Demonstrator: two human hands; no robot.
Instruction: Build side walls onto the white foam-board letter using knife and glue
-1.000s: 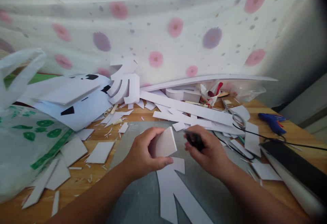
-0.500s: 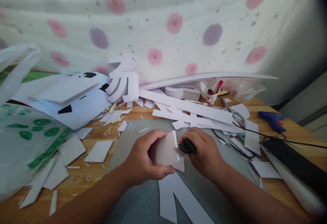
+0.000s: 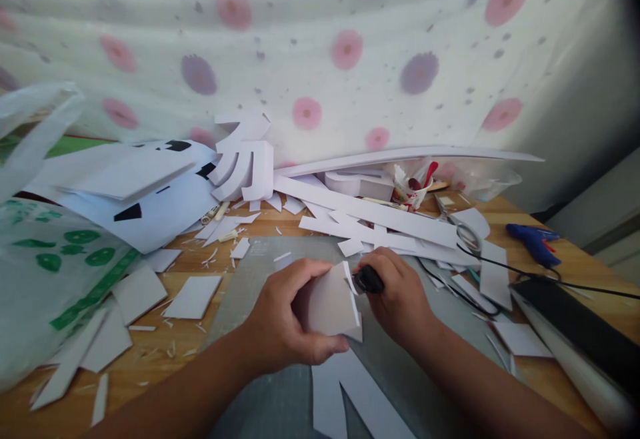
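My left hand (image 3: 280, 312) grips a bent white foam board piece (image 3: 327, 305) from its left side, thumb below and fingers above. A black-handled craft knife (image 3: 369, 280) is held in my right hand (image 3: 403, 295), at the board's right edge. Between the knife and the board a thin white sliver (image 3: 351, 279) curls away from that edge. Little of the blade can be made out. Beneath my hands, a forked white cutout (image 3: 327, 392) lies on the grey-green cutting mat (image 3: 260, 279).
White offcuts (image 3: 193, 297) litter the wooden table on the left, beside a plastic bag (image 3: 65, 272). Behind stand a white built-up shape (image 3: 245, 165) and long strips (image 3: 370, 209). To the right lie scissors (image 3: 470, 235), a blue glue gun (image 3: 531, 242), a black cable and a black-topped object (image 3: 570, 325).
The knife blade, visible at the board's edge before, is now mostly hidden, and a sliver has lifted from the upper edge. The board and my left hand have shifted slightly right.
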